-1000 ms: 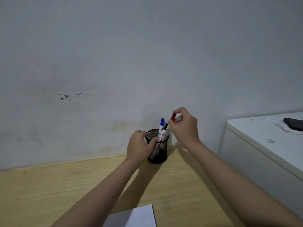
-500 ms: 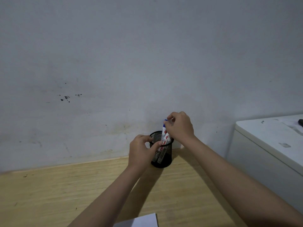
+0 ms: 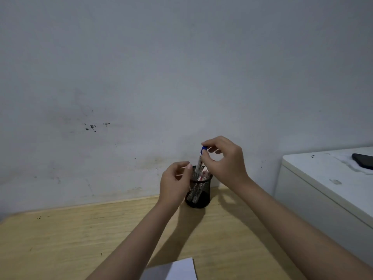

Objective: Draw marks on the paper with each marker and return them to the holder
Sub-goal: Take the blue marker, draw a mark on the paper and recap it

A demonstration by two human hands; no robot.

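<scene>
A black mesh holder (image 3: 199, 196) stands on the wooden table by the wall, with markers inside it. My right hand (image 3: 224, 162) pinches the blue-capped marker (image 3: 200, 158) near its top; its lower end is still inside the holder. My left hand (image 3: 175, 183) hovers just left of the holder's rim, fingers loosely apart, holding nothing. A red-labelled marker (image 3: 203, 174) leans inside the holder below my right hand. A corner of the white paper (image 3: 175, 269) shows at the bottom edge.
The grey wall rises right behind the holder. A white cabinet (image 3: 327, 190) stands to the right of the table, with a dark phone (image 3: 363, 161) on its top. The wooden table (image 3: 70, 239) stretches left and toward me.
My right hand left the red-capped marker, moved to the blue-capped one and has lifted it partway up. My left hand let go of the holder's rim and opened.
</scene>
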